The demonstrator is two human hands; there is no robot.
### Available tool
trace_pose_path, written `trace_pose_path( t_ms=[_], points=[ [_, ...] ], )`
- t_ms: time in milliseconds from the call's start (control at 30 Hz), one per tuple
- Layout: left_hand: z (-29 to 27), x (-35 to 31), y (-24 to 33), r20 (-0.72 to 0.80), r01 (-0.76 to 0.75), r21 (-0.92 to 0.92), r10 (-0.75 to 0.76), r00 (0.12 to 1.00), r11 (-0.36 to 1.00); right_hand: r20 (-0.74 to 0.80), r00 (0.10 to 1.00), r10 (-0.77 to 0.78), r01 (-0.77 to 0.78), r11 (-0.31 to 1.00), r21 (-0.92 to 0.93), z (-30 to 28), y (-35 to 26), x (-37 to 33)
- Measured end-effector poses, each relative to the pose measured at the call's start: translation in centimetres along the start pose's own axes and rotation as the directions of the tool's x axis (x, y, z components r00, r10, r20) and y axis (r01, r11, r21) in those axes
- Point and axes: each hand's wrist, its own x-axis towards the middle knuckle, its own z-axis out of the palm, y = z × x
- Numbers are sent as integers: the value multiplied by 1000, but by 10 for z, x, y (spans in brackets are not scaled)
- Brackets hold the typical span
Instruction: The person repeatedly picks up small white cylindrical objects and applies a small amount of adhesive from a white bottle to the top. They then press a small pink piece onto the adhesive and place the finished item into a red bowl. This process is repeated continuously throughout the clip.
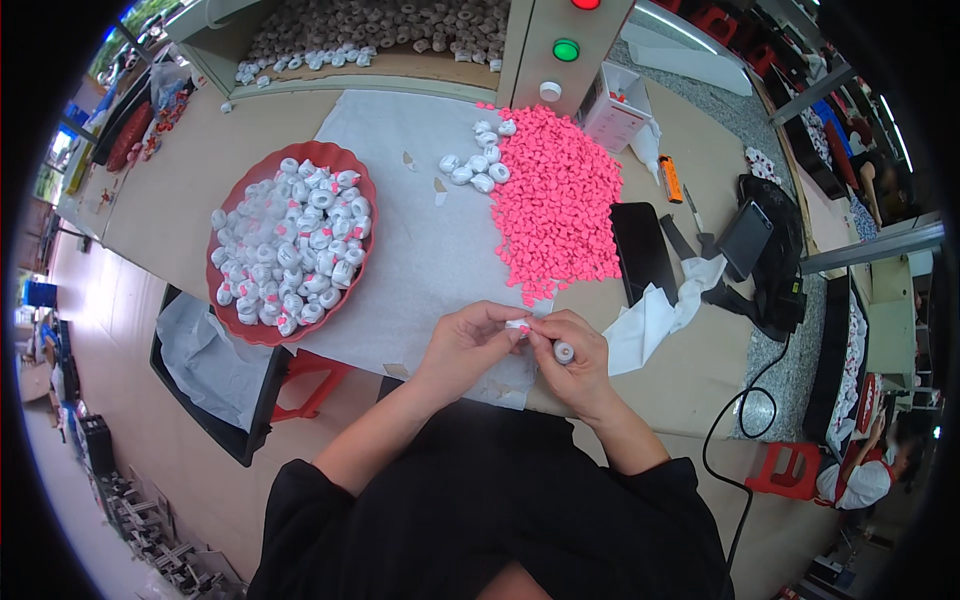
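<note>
Just above the table's near edge, my left hand (462,348) pinches a small white ring-shaped piece (516,324) with a spot of pink on it. My right hand (578,368) meets it from the other side, fingers closed round a slim tool with a pale round end (564,352); what kind of tool it is does not show. Beyond my hands spreads a heap of small pink pieces (555,195). Several loose white pieces (483,160) lie at its far left side. A scalloped red bowl (370,235) on the left is piled with white pieces, many with pink bits.
To the right lie a dark phone (643,252), crumpled white tissue (650,320), an orange lighter (670,180) and a black bag (775,250). A shelf box (350,80) with buttons on its post stands behind. At lower left sits a lined black tray (215,360).
</note>
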Motion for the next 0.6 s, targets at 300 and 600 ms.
trace_pose_path(
  t_ms=[300,600],
  points=[
    [-68,-13,112,-90,100,994,838,538,43,-134,925,356,-304,904,301,-1,-8,-1],
    [-52,148,60,18,-238,956,777,630,171,-62,934,352,-327,911,253,-5,-9,0]
  ],
)
